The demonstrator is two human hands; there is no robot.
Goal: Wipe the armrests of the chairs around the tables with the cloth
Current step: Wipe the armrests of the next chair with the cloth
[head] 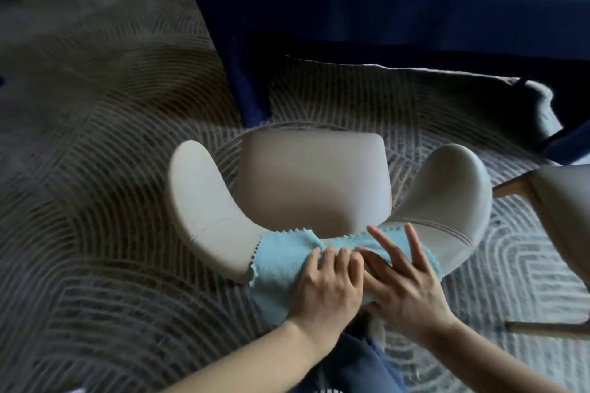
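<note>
Grey carpet [95,169] over the whole floor, ribbed with curved fan-shaped lines. At the top of view, table [383,9] under a deep blue cover hanging down to the floor. Just below the table, beige chair [313,179], seen from above and behind, seat facing the table. One armrest [204,201] curving forward at the left of view, the other armrest [447,198] at the right, both padded and rounded, a stitched seam across each near its root. Second chair [562,217] in the same beige at the right edge, only partly in view, thin pale legs showing; near the first chair, contact not clear. Blue trouser leg [360,360] at bottom centre, below the wrists. Light blue cloth [277,258] with zigzag edges, draped over the near rim of the chair's back, spanning from the root of one armrest to the root of the other, hanging down the near side. Left hand [325,287] on the middle of the cloth, knuckles up, fingers curled and gripping a bunched fold of it. Right hand [408,284] just beside the left, fingers straight and spread wide, pressing flat on the cloth toward the armrest at the right of view. Bare forearms entering from the bottom edge.
</note>
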